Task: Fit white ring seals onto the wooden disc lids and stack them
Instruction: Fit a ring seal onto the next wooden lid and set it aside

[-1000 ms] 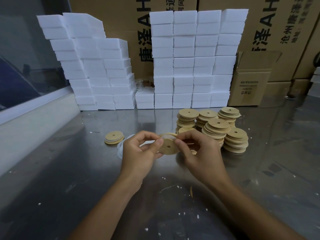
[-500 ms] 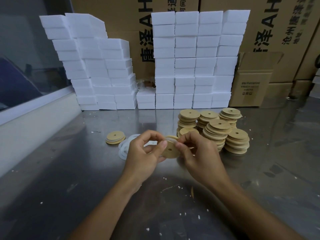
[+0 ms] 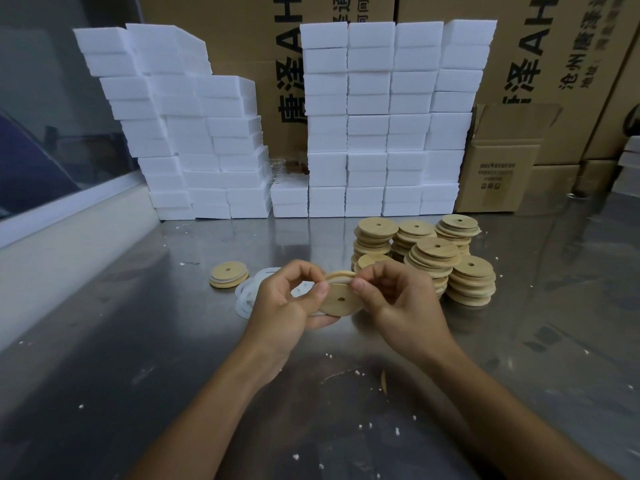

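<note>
Both hands hold one wooden disc lid [image 3: 340, 296] with a small centre hole, tilted toward me above the steel table. My left hand [image 3: 289, 306] pinches its left edge between thumb and fingers. My right hand [image 3: 398, 299] pinches the right and upper rim, where a white ring seal [image 3: 341, 277] lies along the top edge. Loose white ring seals [image 3: 246, 296] lie on the table just left of my left hand. A short stack of lids [image 3: 228, 274] sits further left. Several taller stacks of bare wooden lids [image 3: 436, 258] stand behind my right hand.
White foam blocks [image 3: 367, 133] are piled along the back of the steel table [image 3: 138, 341], with cardboard cartons [image 3: 498, 161] behind and to the right. A low white ledge [image 3: 69, 244] under a window runs along the left. White crumbs dot the near tabletop.
The disc has turned a little in my fingers and the ring seal now sits along its top rim. Both hands stay in the same spot over the table.
</note>
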The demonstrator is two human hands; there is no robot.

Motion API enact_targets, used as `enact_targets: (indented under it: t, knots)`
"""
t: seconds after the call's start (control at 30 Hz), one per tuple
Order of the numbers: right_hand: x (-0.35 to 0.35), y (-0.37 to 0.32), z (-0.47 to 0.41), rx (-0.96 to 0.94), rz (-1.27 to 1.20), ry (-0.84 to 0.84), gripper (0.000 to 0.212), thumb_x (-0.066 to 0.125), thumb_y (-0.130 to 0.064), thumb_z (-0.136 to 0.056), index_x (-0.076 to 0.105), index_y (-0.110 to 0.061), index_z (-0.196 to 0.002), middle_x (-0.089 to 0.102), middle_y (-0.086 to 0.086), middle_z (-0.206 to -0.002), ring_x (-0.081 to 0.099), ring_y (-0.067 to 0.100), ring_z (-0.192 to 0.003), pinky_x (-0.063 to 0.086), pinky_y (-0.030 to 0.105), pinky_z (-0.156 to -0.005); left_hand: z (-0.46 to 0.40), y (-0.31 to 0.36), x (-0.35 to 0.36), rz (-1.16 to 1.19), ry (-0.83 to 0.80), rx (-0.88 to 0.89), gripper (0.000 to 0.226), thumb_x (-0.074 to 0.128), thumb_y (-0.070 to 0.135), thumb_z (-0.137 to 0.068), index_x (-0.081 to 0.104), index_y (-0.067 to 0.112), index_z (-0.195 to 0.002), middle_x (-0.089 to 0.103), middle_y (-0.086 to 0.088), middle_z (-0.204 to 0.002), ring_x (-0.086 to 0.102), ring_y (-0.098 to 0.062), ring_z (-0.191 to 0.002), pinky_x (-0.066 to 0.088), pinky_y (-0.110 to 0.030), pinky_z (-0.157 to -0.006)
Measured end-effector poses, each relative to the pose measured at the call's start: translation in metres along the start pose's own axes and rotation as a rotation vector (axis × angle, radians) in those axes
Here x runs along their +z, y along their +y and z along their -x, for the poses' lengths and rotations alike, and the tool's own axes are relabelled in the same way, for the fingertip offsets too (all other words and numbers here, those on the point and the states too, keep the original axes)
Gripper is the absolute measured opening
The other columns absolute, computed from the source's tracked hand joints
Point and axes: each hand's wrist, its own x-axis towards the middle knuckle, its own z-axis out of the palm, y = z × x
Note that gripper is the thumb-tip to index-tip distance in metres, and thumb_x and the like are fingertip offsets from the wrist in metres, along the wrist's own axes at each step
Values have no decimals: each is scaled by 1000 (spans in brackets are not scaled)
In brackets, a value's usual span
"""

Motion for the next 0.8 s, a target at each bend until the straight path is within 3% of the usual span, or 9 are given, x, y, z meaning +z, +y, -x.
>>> enact_targets:
  t: [0.13,0.3,0.37,0.53,0.67,0.8]
  knots:
    - [-4,2,-2,15,-25,-49,4,71,-5,-87,69,-6,-83,72,9,-79,67,11,-71,50,19,-65,-1,-3,-2,23,-25,-16,25,59,2,-92,62,18,-72,63,-11,-104,68,-30,-99,58,-51,-77]
    - [-6,6,-1,-8,-3,-35,5,73,-5,-84,69,-3,-86,73,10,-81,70,21,-75,56,26,-68,-1,-5,-1,-66,3,38,23,63,3,-90,67,22,-79,66,-5,-103,71,-27,-94,60,-45,-71]
    - [-4,7,1,-40,43,-18,3,73,-5,-85,70,-6,-86,73,5,-80,70,16,-75,55,23,-68,0,-5,2,-168,12,79,24,63,6,-91,68,27,-82,69,0,-99,72,-24,-92,61,-40,-67]
    - [2,7,3,-97,117,20,6,73,-9,-86,70,-14,-84,71,-5,-77,66,5,-71,51,15,-64,-1,-5,5,-229,89,144,22,64,8,-91,64,27,-80,72,-6,-98,72,-20,-90,61,-37,-64]
    - [2,7,2,-44,33,50,5,74,-12,-86,70,-11,-82,72,1,-76,69,14,-69,56,25,-58,1,-7,8,-181,99,113,20,64,8,-91,62,23,-77,72,-1,-94,73,-22,-88,61,-39,-65]
    - [2,8,1,-18,-4,56,5,75,-13,-85,72,-11,-83,72,4,-75,70,20,-69,59,33,-62,1,-6,10,-49,162,68,11,67,5,-88,61,7,-79,74,6,-81,74,-17,-80,61,-37,-64]
